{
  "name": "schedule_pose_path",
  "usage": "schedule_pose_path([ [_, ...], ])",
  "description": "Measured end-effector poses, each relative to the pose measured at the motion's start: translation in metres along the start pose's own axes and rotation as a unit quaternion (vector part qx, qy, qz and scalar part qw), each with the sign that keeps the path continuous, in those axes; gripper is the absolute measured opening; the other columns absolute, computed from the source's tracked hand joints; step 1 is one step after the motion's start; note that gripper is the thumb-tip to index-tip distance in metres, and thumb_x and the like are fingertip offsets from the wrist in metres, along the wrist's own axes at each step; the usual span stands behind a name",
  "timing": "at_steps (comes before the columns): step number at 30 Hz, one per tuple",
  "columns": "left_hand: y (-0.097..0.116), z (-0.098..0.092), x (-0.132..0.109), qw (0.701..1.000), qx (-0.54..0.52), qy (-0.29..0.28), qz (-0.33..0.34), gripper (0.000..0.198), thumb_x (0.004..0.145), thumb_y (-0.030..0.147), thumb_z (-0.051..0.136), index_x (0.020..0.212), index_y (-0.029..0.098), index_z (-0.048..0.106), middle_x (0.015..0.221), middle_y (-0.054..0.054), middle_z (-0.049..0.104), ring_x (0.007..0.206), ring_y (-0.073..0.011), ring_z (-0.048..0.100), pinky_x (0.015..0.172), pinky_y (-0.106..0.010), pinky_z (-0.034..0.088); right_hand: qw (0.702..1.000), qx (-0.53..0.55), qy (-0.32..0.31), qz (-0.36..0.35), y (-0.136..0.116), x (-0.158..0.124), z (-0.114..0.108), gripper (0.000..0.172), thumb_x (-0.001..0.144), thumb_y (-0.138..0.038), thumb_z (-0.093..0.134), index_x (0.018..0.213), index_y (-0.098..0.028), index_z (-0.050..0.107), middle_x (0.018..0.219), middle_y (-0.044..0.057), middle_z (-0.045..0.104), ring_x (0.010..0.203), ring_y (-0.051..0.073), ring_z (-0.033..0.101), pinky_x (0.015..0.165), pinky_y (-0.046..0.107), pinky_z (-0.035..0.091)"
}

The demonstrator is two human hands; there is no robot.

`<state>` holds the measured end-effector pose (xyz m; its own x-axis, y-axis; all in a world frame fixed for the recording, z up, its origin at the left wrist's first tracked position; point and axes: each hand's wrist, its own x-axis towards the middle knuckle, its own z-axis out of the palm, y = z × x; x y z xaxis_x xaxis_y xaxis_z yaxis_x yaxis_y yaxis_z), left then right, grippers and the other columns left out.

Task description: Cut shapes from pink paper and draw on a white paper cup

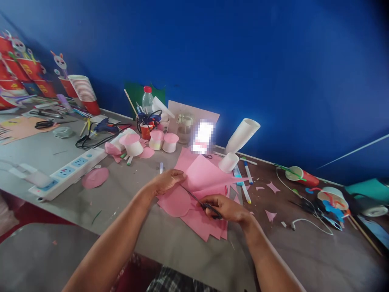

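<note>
Wall (243,61), plain blue, fills the far side of the room. Below it runs a long grey surface (121,211), browner toward the right. Red cups (30,67) crowd the far left, some holding sticks topped with paper rabbit heads. Right of them stands a tall stack of nested paper cups (82,89); a white stack (241,136) slants beside the wall, right of the middle. At the far middle are a red-capped bottle (147,99) and a glass jar (185,127), whose contents I cannot make out. In front of the bottle, a red cup (146,132) holds dark tools and cords. On the right, another white cup (334,190) contains red and blue pieces. A power strip (73,168) lies on the left.

Pink paper (209,229) is layered in the near middle, beneath both hands. The left hand (167,181) pinches the left edge of the raised pink sheet (202,172); the right hand (223,207) grips black-handled scissors (216,213), blades pointing left toward the other hand. Small white cups (133,149) with pink tops stand farther left; pink scraps (271,215) dot the right.
</note>
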<state>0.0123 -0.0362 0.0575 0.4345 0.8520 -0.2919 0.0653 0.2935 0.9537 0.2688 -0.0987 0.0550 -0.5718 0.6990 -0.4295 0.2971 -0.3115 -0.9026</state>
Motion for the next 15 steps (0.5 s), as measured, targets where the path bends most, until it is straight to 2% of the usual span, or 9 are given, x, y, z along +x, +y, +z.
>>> schedule_pose_path([
  [6,0.0084,0.0013,-0.0037,0.994,0.096,-0.037,0.039,0.055,0.078,0.056,0.073,0.055,0.024,0.034,0.058,0.006,0.026,0.059,-0.0126,0.019,0.059,-0.031,0.014,1.0,-0.021,0.013,0.019,-0.001,-0.0004,0.0011,0.063,0.065,-0.065,0.087,0.103,-0.016,0.077,0.075,-0.002,0.06,0.063,0.009,0.047,0.058,0.023,0.038],
  [11,0.0071,0.0005,-0.0034,0.991,0.112,-0.056,0.043,0.059,0.077,0.06,0.071,0.053,0.024,0.031,0.057,0.006,0.024,0.058,-0.012,0.017,0.057,-0.031,0.013,0.999,-0.034,0.002,0.028,-0.0007,-0.0023,0.0001,0.065,0.065,-0.069,0.085,0.102,-0.016,0.077,0.074,-0.002,0.059,0.063,0.009,0.044,0.057,0.023,0.036],
  [15,0.008,0.0011,-0.0054,0.994,0.098,-0.045,0.015,0.059,0.075,0.062,0.073,0.055,0.024,0.032,0.055,0.006,0.025,0.055,-0.0104,0.017,0.054,-0.03,0.012,0.999,-0.012,0.012,0.028,0.0018,-0.0021,-0.002,0.073,0.062,-0.073,0.085,0.106,-0.016,0.075,0.074,-0.003,0.057,0.064,0.009,0.045,0.059,0.024,0.037],
])
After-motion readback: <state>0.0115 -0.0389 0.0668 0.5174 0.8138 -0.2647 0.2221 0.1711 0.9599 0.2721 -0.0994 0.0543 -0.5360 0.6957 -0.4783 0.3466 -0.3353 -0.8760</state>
